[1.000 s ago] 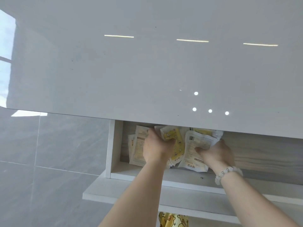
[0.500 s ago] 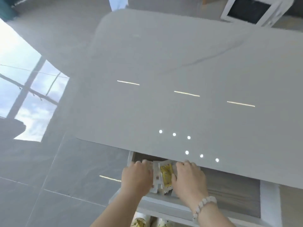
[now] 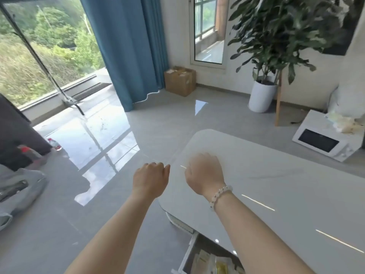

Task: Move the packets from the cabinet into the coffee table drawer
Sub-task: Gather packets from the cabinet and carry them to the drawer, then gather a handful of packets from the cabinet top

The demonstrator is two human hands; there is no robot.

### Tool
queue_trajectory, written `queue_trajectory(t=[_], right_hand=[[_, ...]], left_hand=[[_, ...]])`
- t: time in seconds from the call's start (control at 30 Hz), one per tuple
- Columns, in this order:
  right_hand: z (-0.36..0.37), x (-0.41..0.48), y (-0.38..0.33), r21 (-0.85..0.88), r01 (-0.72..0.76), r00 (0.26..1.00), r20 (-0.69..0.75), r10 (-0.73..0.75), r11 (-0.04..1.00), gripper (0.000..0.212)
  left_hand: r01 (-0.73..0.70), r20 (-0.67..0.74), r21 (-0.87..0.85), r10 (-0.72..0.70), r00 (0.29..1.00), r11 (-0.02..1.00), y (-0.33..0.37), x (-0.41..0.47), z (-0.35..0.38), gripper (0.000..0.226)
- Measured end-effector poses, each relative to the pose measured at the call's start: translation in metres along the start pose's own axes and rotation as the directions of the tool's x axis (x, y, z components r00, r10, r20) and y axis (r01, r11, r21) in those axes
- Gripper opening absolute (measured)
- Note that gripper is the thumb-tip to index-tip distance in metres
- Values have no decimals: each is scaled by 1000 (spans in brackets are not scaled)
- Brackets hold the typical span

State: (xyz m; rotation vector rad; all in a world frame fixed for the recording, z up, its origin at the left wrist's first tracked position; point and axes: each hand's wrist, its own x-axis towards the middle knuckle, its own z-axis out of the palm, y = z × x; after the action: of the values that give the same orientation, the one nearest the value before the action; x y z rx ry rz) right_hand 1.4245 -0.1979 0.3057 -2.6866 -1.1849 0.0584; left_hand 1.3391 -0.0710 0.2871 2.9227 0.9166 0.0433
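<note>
My left hand hangs in the air over the floor, fingers loosely curled, holding nothing. My right hand, with a bead bracelet on the wrist, hovers above the left corner of the glossy white coffee table, fingers also loosely curled and empty. Below my arms the table's drawer stands pulled out, with several white and yellow packets lying inside it. No cabinet shows in this view.
A white microwave sits on the floor to the right, beside a potted plant. A cardboard box stands by the blue curtain. Grey bags and bottles lie at the left.
Both hands have let go of the packets in the drawer and risen above the table. The view has swung up from the drawer to the room.
</note>
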Motion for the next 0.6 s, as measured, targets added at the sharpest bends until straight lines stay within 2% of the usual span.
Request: queue_trajectory(t=[0.13, 0.27, 0.6], right_hand=[[-11, 10, -63, 4, 149, 989, 3, -149, 989, 34], [-6, 10, -135, 3, 331, 943, 37, -331, 944, 40], [19, -12, -316, 8, 669, 741, 67, -668, 743, 43]], left_hand=[[109, -60, 38, -106, 993, 993, -41, -25, -32, 49], [261, -88, 133, -251, 964, 956, -98, -68, -47, 46], [593, -181, 161, -568, 803, 789, -248, -177, -81, 42]])
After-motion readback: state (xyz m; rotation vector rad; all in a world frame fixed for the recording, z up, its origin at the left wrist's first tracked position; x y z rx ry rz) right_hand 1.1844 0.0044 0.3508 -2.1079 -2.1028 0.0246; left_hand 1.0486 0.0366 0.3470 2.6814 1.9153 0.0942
